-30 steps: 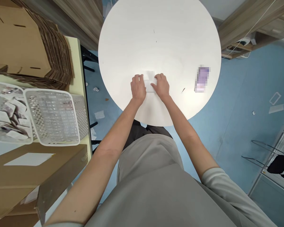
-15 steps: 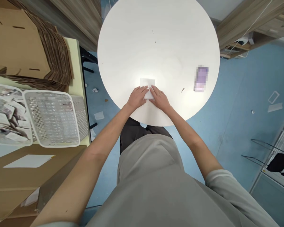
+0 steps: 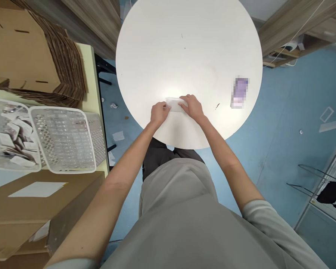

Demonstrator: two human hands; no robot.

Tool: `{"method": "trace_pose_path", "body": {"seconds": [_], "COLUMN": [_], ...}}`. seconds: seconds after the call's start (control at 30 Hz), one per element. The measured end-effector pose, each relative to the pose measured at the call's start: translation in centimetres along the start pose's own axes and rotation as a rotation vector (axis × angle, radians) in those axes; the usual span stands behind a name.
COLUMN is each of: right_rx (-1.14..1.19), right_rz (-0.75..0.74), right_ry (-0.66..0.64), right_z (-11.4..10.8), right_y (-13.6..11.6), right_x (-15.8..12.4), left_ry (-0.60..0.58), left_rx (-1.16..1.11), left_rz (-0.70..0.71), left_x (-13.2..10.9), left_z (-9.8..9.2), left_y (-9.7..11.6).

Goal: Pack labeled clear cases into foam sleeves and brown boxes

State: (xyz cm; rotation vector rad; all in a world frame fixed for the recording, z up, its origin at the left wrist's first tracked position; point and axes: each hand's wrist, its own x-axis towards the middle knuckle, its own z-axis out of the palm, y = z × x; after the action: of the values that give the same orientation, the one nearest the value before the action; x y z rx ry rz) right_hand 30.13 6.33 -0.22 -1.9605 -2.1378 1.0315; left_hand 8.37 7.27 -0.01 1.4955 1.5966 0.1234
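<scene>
A small white rectangular piece (image 3: 174,104), like a sheet or thin packet, is between my hands near the front edge of the round white table (image 3: 162,48). Its exact material does not show. My left hand (image 3: 159,113) pinches its left end between thumb and fingers. At the other end, the curled fingers and thumb of my right hand (image 3: 193,107) grip the piece. It looks tilted or folded, with a lower flap showing below a brighter upper edge.
A blurred purple item (image 3: 240,91) lies on the table's right side. To the left, a side table bears stacked flat cardboard (image 3: 25,52), a white basket of clear plastic pieces (image 3: 94,149) and another basket of small items (image 3: 39,157). A cardboard box (image 3: 81,194) stands nearer.
Both hands were lying flat over the white piece; now they grip its two ends. Its visible outline has become wider and shorter, and my hands are farther apart.
</scene>
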Motion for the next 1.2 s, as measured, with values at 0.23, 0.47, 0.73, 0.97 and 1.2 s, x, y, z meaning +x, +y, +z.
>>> {"method": "trace_pose_path", "body": {"seconds": [0.23, 0.47, 0.73, 0.97, 1.2], "right_rx": [0.013, 0.047, 0.19, 0.362, 0.342], "right_rz": [-0.006, -0.005, 0.365, 0.486, 0.39], "right_ry": [-0.038, -0.034, 0.155, 0.264, 0.213], "right_z": [-0.4, -0.7, 3.0, 4.0, 5.0], "right_y": [-0.3, -1.1, -4.2, -8.4, -14.2], "right_x": [4.2, 3.2, -1.1, 2.8, 12.4], "left_ry": [0.285, 0.167, 0.228, 0.284, 0.358], "left_rx": [-0.092, -0.364, -0.423, -0.316, -0.317], "left_rz": [-0.162, -0.282, -0.279, -0.291, -0.21], "left_x": [-1.3, -6.2, -1.5, 2.5, 8.8], "left_z": [2.3, 5.6, 4.1, -1.9, -10.4], "left_y": [-0.2, 0.1, 0.2, -1.0, -5.4]}}
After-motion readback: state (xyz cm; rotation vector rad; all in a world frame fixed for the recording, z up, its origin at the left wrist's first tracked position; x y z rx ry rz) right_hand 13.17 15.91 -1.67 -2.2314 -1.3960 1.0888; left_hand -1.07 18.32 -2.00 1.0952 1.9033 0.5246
